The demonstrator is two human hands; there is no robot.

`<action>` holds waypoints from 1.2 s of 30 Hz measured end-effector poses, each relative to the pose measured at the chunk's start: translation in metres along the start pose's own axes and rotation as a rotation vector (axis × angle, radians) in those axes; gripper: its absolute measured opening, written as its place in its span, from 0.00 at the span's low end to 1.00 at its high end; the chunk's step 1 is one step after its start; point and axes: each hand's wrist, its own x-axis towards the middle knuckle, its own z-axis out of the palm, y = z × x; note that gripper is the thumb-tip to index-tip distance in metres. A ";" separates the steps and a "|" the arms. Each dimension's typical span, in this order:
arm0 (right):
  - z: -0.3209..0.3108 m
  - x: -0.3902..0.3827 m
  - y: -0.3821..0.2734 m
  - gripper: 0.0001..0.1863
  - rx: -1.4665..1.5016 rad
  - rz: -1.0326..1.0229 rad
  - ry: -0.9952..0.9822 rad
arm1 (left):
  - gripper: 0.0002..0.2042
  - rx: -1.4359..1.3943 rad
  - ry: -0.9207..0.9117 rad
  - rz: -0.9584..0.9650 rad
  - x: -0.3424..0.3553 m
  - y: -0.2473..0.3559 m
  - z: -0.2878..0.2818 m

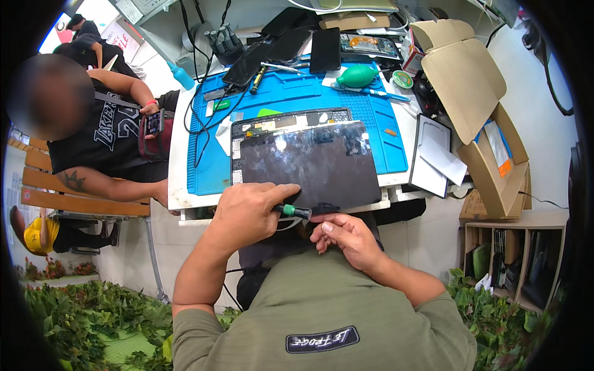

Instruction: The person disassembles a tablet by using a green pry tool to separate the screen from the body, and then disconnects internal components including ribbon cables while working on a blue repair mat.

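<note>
My left hand (244,213) is closed around a green-and-black cylindrical tool (294,211), its dark end pointing right; its exact kind I cannot tell. The forefinger of that hand stretches over the lower part of a dark, smudged tablet screen (315,161). This screen lies askew on an opened tablet body (236,149), whose inner parts show along the top and left. By the screen's front edge, just right of the tool's tip, is my right hand (346,238). Its fingers are curled with the thumb against them, and whatever they pinch is hidden.
A blue repair mat (291,99) lies under the tablet. Phones (325,51), a screwdriver (258,80) and a green air blower (357,76) are at the back. Right stands an open cardboard box (495,179). On the left sits a person (114,133) holding a phone. Black cables (193,80) hang there.
</note>
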 end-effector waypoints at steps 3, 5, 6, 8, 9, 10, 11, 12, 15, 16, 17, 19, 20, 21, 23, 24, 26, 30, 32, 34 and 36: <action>0.001 -0.001 -0.002 0.23 -0.075 -0.003 -0.020 | 0.29 -0.075 0.078 -0.074 -0.001 0.000 -0.009; 0.002 0.000 0.003 0.22 -0.115 -0.014 -0.026 | 0.27 -0.023 0.207 -0.029 0.000 -0.006 -0.012; 0.002 0.000 0.003 0.22 -0.120 -0.013 -0.023 | 0.26 0.004 0.272 -0.009 -0.001 -0.010 -0.015; 0.004 -0.004 0.001 0.22 -0.131 -0.013 -0.016 | 0.28 -0.050 0.451 -0.045 -0.015 -0.012 -0.031; 0.004 -0.004 0.002 0.22 -0.128 -0.019 -0.023 | 0.29 -0.076 0.541 -0.060 -0.019 -0.013 -0.037; 0.003 -0.003 0.004 0.21 -0.125 -0.025 -0.029 | 0.29 -0.126 0.387 -0.097 -0.017 -0.014 -0.038; 0.003 -0.003 0.002 0.21 -0.133 -0.030 -0.039 | 0.30 0.081 0.245 0.000 -0.010 -0.022 -0.031; 0.004 -0.002 0.002 0.21 -0.145 -0.028 -0.056 | 0.30 0.053 0.269 -0.062 -0.012 -0.024 -0.033; 0.005 0.001 0.006 0.20 -0.168 -0.024 -0.086 | 0.28 -0.127 0.635 0.025 0.005 -0.015 -0.050; 0.007 0.000 0.010 0.20 -0.170 -0.011 -0.089 | 0.27 -0.097 0.615 0.149 0.022 -0.008 -0.043; 0.008 0.002 0.006 0.20 -0.190 -0.004 -0.110 | 0.27 -0.019 0.543 0.227 0.037 0.001 -0.036; 0.014 -0.002 0.003 0.20 -0.219 0.018 -0.113 | 0.26 -0.006 0.515 0.218 0.055 0.006 -0.026; 0.015 -0.005 0.004 0.20 -0.218 0.023 -0.106 | 0.26 -0.024 0.514 0.194 0.058 0.009 -0.028; 0.014 -0.006 0.006 0.19 -0.202 0.003 -0.108 | 0.25 -0.059 0.547 0.111 0.055 0.016 -0.047; 0.014 -0.005 0.002 0.12 -0.227 -0.021 -0.050 | 0.24 0.006 0.514 0.070 0.060 -0.003 -0.053; 0.012 -0.007 0.002 0.10 -0.236 -0.033 -0.061 | 0.26 0.073 0.438 0.037 0.055 -0.028 -0.041; 0.003 -0.010 0.008 0.10 -0.232 -0.077 -0.025 | 0.24 -0.039 0.432 0.025 0.046 -0.049 -0.042; -0.002 -0.010 0.007 0.13 -0.434 -0.195 -0.041 | 0.14 -0.502 0.404 -0.206 0.033 -0.059 -0.059; 0.002 -0.013 0.002 0.14 -0.556 -0.268 -0.078 | 0.12 -0.727 0.224 -0.278 0.048 -0.075 -0.038; 0.004 -0.013 -0.007 0.11 -0.635 -0.315 -0.107 | 0.08 -0.897 0.214 -0.359 0.053 -0.084 -0.041; 0.007 -0.010 -0.019 0.09 -0.703 -0.466 -0.170 | 0.16 -1.144 0.230 -0.283 0.061 -0.092 -0.040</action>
